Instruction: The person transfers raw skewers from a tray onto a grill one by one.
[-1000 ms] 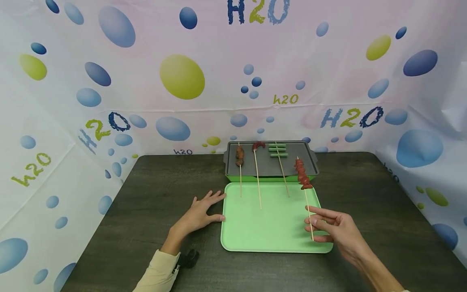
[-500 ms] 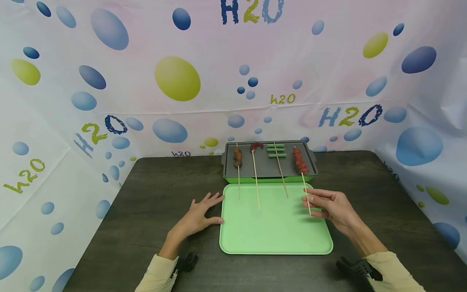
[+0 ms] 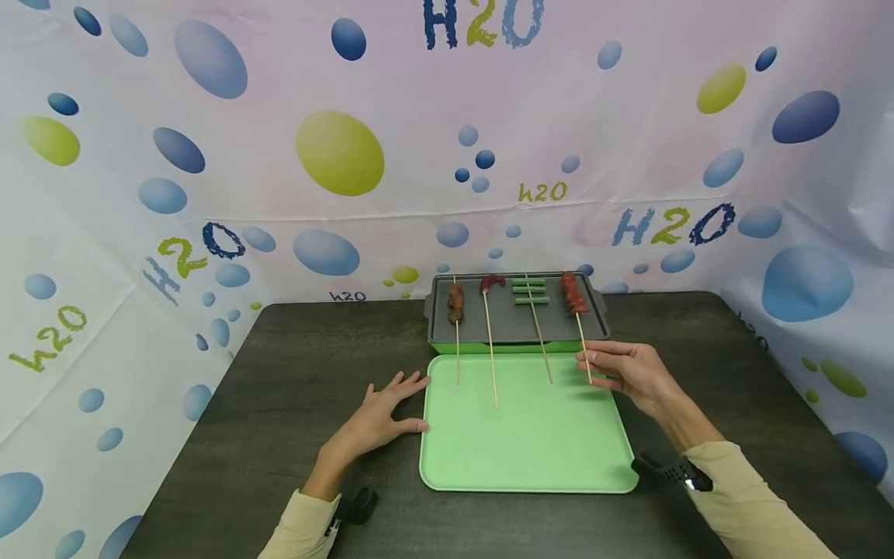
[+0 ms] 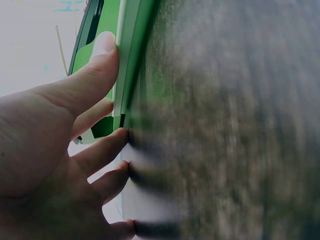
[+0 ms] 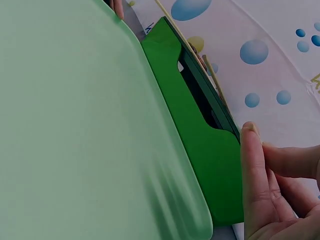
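In the head view my right hand (image 3: 632, 374) pinches the stick of a red meat skewer (image 3: 574, 293) between thumb and fingers. The meat end lies over the right part of the grill plate (image 3: 513, 324), and the stick reaches back over the tray's far right corner. At the left edge of the light green tray (image 3: 527, 458) rests my left hand (image 3: 377, 417), fingers spread, thumb and fingertips touching or close to the rim. The left wrist view shows that thumb (image 4: 102, 65) against the tray's side. Fingers of my right hand (image 5: 280, 185) meet in the right wrist view; the skewer is hardly visible there.
On the grill plate lie a brown meat skewer (image 3: 456, 303), a skewer with a curled dark red piece (image 3: 492, 281), and one with green pieces (image 3: 529, 289). Their sticks extend over the tray. A dark wooden table (image 3: 307, 349) meets a patterned backdrop (image 3: 419, 155).
My right hand has moved forward, away from me, carrying the red meat skewer from above the tray to the right side of the grill plate. The left hand has stayed at the tray's edge.
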A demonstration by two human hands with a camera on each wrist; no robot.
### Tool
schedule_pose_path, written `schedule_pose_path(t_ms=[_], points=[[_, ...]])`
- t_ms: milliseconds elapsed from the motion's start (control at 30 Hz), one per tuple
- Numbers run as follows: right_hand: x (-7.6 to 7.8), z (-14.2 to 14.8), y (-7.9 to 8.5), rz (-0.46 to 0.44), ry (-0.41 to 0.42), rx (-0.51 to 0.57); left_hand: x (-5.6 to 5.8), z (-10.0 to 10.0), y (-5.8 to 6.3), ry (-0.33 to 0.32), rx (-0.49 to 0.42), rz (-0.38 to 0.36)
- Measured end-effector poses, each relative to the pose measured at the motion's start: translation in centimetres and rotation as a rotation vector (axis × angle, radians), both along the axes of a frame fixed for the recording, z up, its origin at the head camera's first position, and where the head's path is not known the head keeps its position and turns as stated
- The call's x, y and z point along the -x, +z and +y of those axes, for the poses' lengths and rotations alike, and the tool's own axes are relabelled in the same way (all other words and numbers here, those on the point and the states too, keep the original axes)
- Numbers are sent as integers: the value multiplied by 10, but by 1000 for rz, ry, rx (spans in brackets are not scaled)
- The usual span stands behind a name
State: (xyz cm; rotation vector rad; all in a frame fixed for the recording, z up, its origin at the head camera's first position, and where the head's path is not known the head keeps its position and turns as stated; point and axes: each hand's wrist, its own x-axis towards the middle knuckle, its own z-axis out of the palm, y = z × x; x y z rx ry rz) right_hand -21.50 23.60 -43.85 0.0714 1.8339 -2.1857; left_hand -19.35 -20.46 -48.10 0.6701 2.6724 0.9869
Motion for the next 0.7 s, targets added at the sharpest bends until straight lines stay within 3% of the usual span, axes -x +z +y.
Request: schedule_pose_path(t_ms=[567, 700], points=[[2, 2, -7, 0, 53, 19, -4, -4, 3, -15, 3, 4], [1, 1, -7, 13, 42, -25, -3, -8, 4, -23, 20, -4]])
